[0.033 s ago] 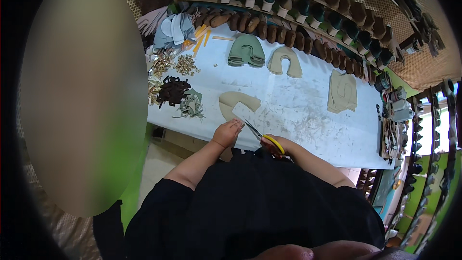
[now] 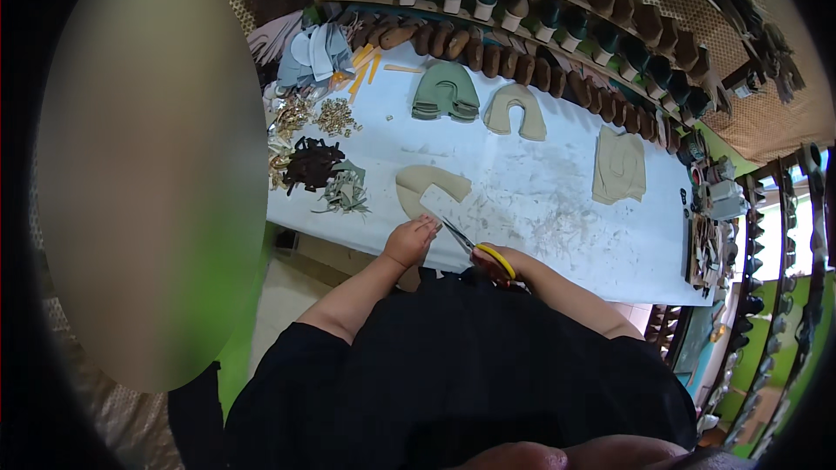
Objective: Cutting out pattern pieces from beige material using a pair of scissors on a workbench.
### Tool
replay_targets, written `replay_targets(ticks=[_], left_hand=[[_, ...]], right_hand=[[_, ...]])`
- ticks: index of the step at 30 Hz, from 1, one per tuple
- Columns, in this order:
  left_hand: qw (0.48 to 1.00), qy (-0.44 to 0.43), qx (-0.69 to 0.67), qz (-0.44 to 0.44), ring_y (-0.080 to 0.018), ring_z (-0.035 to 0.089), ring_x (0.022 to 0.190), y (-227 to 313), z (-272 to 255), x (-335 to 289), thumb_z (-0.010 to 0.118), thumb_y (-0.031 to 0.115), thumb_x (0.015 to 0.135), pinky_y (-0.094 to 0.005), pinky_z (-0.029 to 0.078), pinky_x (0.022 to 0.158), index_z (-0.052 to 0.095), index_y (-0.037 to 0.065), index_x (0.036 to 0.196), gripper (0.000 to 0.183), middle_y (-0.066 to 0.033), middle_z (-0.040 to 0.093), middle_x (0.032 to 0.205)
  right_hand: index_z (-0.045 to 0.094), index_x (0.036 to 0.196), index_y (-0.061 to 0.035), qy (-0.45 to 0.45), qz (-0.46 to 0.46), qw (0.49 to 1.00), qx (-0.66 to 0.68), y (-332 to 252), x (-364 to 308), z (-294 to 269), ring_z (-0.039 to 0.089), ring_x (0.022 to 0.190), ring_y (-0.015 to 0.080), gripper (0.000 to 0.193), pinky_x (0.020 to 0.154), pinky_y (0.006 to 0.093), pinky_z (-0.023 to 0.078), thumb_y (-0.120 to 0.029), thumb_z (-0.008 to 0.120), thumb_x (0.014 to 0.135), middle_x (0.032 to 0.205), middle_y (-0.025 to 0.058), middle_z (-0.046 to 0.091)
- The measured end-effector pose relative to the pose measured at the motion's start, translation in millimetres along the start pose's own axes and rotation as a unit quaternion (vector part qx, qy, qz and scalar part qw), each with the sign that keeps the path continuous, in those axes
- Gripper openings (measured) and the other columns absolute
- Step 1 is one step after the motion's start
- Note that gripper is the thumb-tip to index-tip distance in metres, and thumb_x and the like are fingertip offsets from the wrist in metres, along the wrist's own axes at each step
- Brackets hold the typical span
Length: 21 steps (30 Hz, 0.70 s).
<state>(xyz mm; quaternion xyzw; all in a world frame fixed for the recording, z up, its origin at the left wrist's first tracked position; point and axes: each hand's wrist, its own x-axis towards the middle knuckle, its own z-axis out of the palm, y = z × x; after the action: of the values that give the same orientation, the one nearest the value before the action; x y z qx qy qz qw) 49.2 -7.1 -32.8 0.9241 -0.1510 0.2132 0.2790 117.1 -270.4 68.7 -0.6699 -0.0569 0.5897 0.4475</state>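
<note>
My left hand (image 2: 409, 242) pinches the near end of a beige U-shaped shoe-upper piece (image 2: 421, 179) at the table's front edge. The rest of that piece lies flat, its curve pointing away to the left. In my right hand (image 2: 515, 261) is a pair of scissors (image 2: 495, 259) with yellow handles. Their blades point up and left, with the tips beside my left fingertips. Whether the blades touch the piece I cannot make out.
Farther back lie a green stack of U-shaped pieces (image 2: 445, 92) and a beige stack (image 2: 515, 111). More beige pieces (image 2: 620, 165) sit at the right. Dark strips (image 2: 313, 164), green-grey scraps (image 2: 346, 191) and gold buckles (image 2: 336, 117) are heaped left. Shoe racks (image 2: 557, 35) line the back.
</note>
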Motion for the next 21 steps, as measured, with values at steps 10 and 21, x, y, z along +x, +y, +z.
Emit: replay_targets(ticks=[10, 21], left_hand=[[1.000, -0.012, 0.010, 0.023, -0.0291, 0.070, 0.099, 5, -4, 6, 0.072, 0.011, 0.085, -0.0387, 0.057, 0.087, 0.070, 0.003, 0.104, 0.021, -0.0132, 0.072, 0.102], [1.000, -0.014, 0.011, 0.022, -0.0287, 0.069, 0.102, 8, -10, 7, 0.071, 0.010, 0.085, -0.0378, 0.057, 0.088, 0.070, 0.003, 0.103, 0.020, -0.0131, 0.072, 0.104]], right_hand=[[0.059, 0.111, -0.0094, -0.032, -0.047, 0.997, 0.046, 30, 37, -5, 0.050, 0.071, 0.0106, 0.052, 0.062, 0.0261, 0.044, -0.059, 0.052, 0.097, 0.084, -0.0007, 0.055], [0.061, 0.110, -0.0073, 0.037, -0.054, 0.997, -0.040, 32, 50, 2, 0.049, 0.077, 0.0099, 0.052, 0.070, 0.0240, 0.042, -0.057, 0.053, 0.098, 0.086, -0.0007, 0.056]])
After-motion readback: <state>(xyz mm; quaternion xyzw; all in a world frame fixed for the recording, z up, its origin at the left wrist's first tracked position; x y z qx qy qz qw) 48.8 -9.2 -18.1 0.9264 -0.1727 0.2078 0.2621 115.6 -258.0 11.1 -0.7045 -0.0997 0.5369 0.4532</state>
